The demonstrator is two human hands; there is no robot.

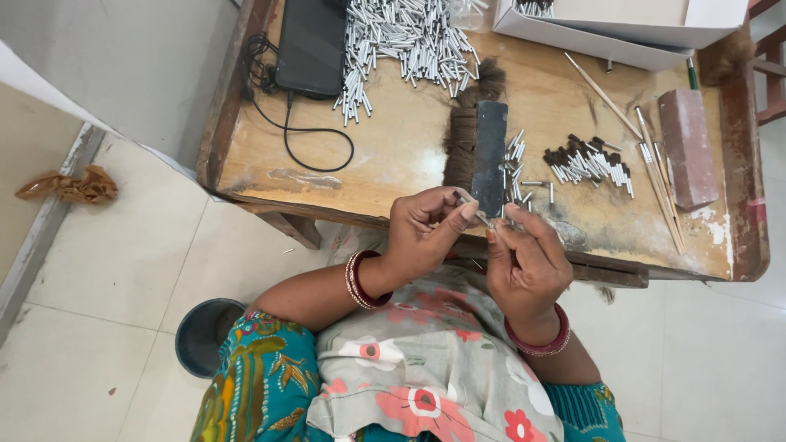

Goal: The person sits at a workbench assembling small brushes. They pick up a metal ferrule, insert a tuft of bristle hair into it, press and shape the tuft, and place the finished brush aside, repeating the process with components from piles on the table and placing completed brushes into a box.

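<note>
1. Spreading across the upper part of the view, the wooden table [393, 155] carries all the supplies within arm's reach of the seated person, whose lap sits just below its near edge.
2. A white cardboard box [622, 29] sits at the far right corner, apparently a bin for more metal pieces, a few of which show inside it.
3. A dark tablet-like device [311, 45] lies at the far left, its black cable [315, 139] looping over the wood, out of the working area.
4. A big heap of silver tubes [409, 41] lies beside the device, loose and unsorted, likely the raw stock.
5. A reddish block [688, 147] rests near the right edge, with thin wooden sticks [655, 164] lying alongside it.
6. A dark flat slab [490, 155] lies over a bundle of brown hair [465, 131], probably to pin the strands flat so small tufts can be drawn out.
7. A small pile of tubes with dark hair tips [589, 160] lies right of the slab, kept apart from the plain ones, so it seems to be finished work.
8. The left hand [422, 229] is pinched shut, thumb and forefinger closed on one end of a small silver tube [479, 214], held over the table's near edge.
9. The right hand [524, 258] meets it, fingertips closed on the same tube, so both hands steady the tiny piece close to the eyes.
</note>
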